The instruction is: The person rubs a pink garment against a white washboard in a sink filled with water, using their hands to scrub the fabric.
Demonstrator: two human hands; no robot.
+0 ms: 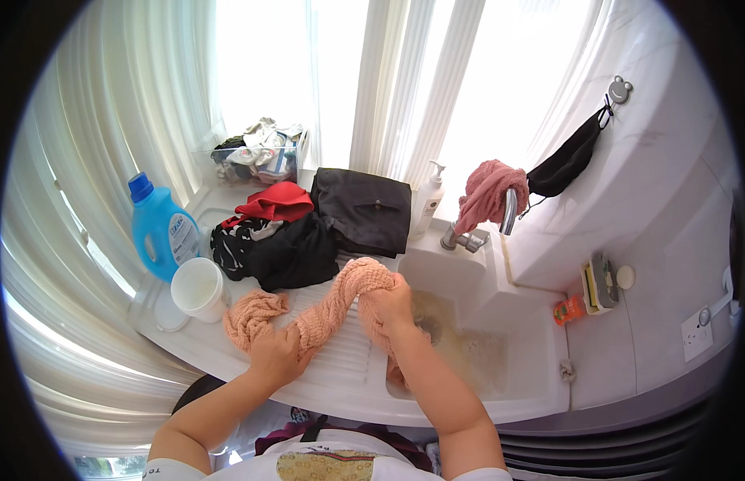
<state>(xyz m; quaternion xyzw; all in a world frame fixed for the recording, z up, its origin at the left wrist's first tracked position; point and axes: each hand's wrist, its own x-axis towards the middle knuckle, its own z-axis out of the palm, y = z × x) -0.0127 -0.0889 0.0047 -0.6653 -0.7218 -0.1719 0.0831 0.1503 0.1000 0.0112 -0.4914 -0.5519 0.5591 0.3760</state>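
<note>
A peach-coloured waffle-knit cloth, perhaps a towel (328, 317), is twisted between my two hands over the ribbed drainboard (340, 377). My left hand (278, 353) is closed around its left part, where one end bunches up beyond my fingers. Higher and further right, my right hand (392, 305) grips the other part near the sink's left edge. From that hand the cloth hangs down toward the sink (541, 393), its lower end partly hidden by my right forearm. Cloudy brownish water (476, 361) lies in the basin.
Behind my hands lie black clothes (296, 252), a red garment (280, 202) and folded dark trousers (360, 210). At left stand a blue detergent bottle (160, 228) and white tub (200, 289). A pink cloth (491, 192) drapes the faucet (510, 210), beside a pump bottle (427, 200).
</note>
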